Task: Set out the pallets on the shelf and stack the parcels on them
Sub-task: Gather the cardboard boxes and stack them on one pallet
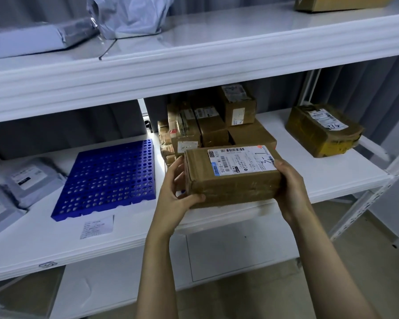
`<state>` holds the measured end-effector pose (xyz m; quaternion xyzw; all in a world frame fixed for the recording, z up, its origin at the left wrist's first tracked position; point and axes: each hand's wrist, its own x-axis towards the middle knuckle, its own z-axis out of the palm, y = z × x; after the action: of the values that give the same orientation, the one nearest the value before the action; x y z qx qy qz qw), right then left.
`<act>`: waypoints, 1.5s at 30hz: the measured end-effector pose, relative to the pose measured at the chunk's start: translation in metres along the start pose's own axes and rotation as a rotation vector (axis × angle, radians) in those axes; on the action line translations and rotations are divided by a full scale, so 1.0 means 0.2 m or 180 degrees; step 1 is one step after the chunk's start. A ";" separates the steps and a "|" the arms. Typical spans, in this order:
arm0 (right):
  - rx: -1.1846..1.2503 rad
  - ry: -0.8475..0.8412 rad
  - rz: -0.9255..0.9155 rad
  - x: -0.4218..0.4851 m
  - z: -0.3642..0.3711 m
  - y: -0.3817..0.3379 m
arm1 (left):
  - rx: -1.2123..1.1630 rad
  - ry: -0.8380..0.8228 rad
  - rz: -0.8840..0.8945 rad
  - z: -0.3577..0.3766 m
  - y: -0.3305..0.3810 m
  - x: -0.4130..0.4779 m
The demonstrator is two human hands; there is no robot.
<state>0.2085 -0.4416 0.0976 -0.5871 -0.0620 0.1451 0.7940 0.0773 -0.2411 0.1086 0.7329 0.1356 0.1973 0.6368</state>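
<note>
**Parcel in both hands at front edge of middle shelf**

Middle shelf (332, 180), white, read from the left edge. Two grey mailer bags (30, 180) lie at the left edge, labels up. Just beside them: blue pallet (106, 178), perforated, flat on the shelf, nothing on it. Paper slip (97, 226) lies in front of the pallet, near the front edge.

Left hand (177, 199): fingers wrapped round the left end of the held parcel (233, 180), thumb pressed on its front face low down. Parcel is brown cardboard, taped, white label up with "3-1" handwritten. It sits over the front edge, mid-shelf; cannot tell whether its underside touches the shelf. Right hand (290, 187): curled round the parcel's right end, thumb at the label corner.

Directly behind it: stack of cardboard parcels (212, 127), packed close, toward the back edge. Well apart, toward the right edge: single taped parcel (323, 130), label up.

Upper shelf (194, 58): grey bags at left, a box at the right corner.
</note>
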 end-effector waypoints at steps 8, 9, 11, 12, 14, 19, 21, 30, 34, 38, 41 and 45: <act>-0.0159 0.0327 -0.0104 0.12 0.13 -0.04 | -0.0019 0.0592 -0.0267 0.03 -0.02 0.10; -0.0170 0.0305 -0.0114 0.13 0.15 -0.05 | 0.0049 0.0661 -0.0253 0.03 -0.03 0.12; -0.0202 0.0236 -0.0131 0.17 0.20 -0.06 | 0.0125 0.0802 -0.0238 0.01 -0.06 0.14; -0.0225 0.0191 -0.0131 0.19 0.23 -0.06 | 0.0122 0.0865 -0.0247 0.00 -0.07 0.15; -0.0300 0.0141 -0.0087 0.22 0.28 -0.06 | 0.0062 0.0975 -0.0262 -0.01 -0.09 0.17; -0.0636 -0.0081 -0.0087 0.28 0.36 -0.05 | -0.0053 0.1086 -0.0301 -0.01 -0.08 0.19; -0.0767 -0.0130 -0.0123 0.31 0.38 -0.06 | -0.0053 0.1074 -0.0328 -0.01 -0.08 0.20; -0.0913 -0.0201 -0.0293 0.41 0.40 -0.07 | 0.0000 0.1124 -0.0251 0.00 -0.07 0.29; -0.0948 -0.0260 -0.0349 0.42 0.41 -0.08 | 0.0001 0.1143 -0.0210 0.00 -0.06 0.32; -0.1030 -0.0311 -0.0388 0.42 0.41 -0.07 | 0.0049 0.1157 -0.0233 0.00 -0.07 0.34; -0.1177 -0.0315 -0.0373 0.43 0.40 -0.03 | 0.0115 0.1200 -0.0255 0.00 -0.08 0.35; -0.1172 -0.0373 -0.0335 0.42 0.38 0.01 | 0.0273 0.1305 -0.0330 0.01 -0.14 0.37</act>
<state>0.2672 -0.3452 0.1123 -0.7088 -0.1641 0.1235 0.6748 0.1448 -0.2053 0.0891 0.6959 0.3080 0.3033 0.5735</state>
